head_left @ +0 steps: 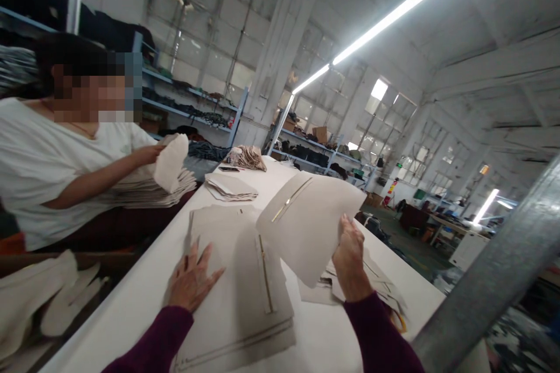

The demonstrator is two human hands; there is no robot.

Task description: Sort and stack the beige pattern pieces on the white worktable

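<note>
My right hand grips the edge of a beige fabric panel, held raised and tilted above the table. A gold-coloured zipper is set into that panel. With its fingers spread, my left hand rests on a stack of beige fabric panels. The top panel of the stack has a zipper too, near its right side. Partly behind my right wrist lie more beige pieces on the table.
A white table runs away from me. Across on the left, a person in a white shirt handles beige pieces. Folded panels and a phone lie further back. A metal post slants at the right.
</note>
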